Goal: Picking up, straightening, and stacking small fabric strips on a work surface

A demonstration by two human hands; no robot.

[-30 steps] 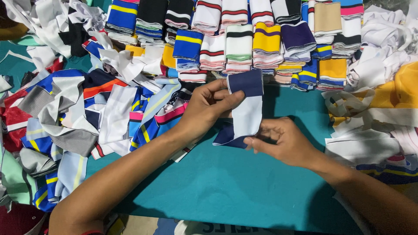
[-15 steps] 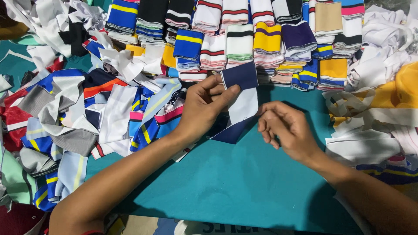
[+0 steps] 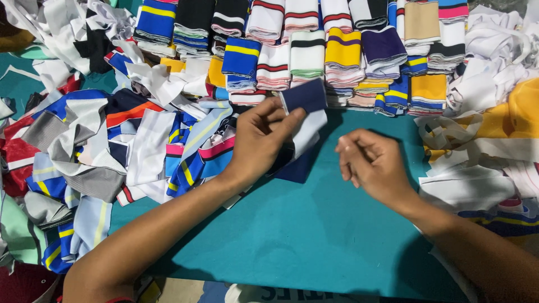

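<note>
Left hand point(image 3: 259, 140) pinches navy-and-white folded cuff point(image 3: 306, 115); right hand point(image 3: 373, 164) empty.

A teal cloth point(image 3: 314, 235) covers the table, bare in the middle and toward six o'clock. Along twelve o'clock run rows of folded striped bands point(image 3: 314, 39) in blue, yellow, white, black and purple, packed edge to edge. At nine o'clock lies a loose heap of mixed fabric pieces point(image 3: 101, 146), white, grey, blue and red. At three o'clock sit crumpled white strips point(image 3: 483, 84) and a yellow cloth point(image 3: 522, 112). The light is even and fairly bright, with soft shadows on the teal surface.
</note>
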